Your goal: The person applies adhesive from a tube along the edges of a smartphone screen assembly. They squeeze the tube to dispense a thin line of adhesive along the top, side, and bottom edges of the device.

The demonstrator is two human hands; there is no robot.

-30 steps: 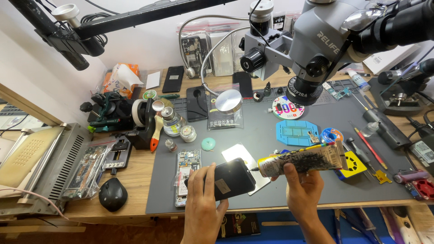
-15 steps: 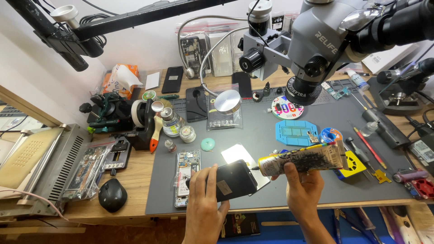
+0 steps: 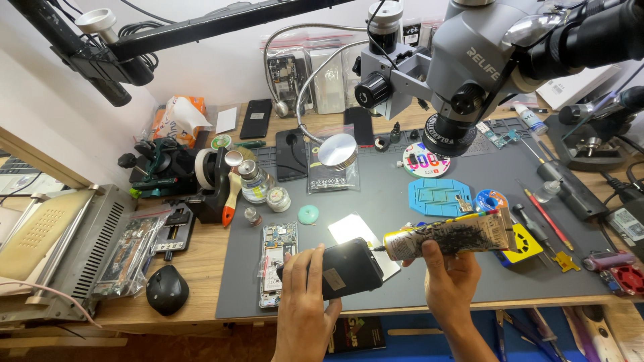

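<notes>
left hand [image 3: 305,305] clamped on dark phone [image 3: 345,268], held just above grey mat [image 3: 402,268] at counter front | right hand [image 3: 451,275] gripping glue tube [image 3: 448,239], nozzle touching phone's right edge | orange-white packet [image 3: 180,115] back left | round colourful sticker [image 3: 425,162] under microscope [image 3: 463,74]

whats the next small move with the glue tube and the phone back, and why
Probably bring the nozzle the last bit onto the edge of the dark phone panel. The left hand holds that panel tilted over the grey mat, and the right hand grips the glue tube with its tip pointing at the panel's right edge, seemingly just short of touching.
</notes>
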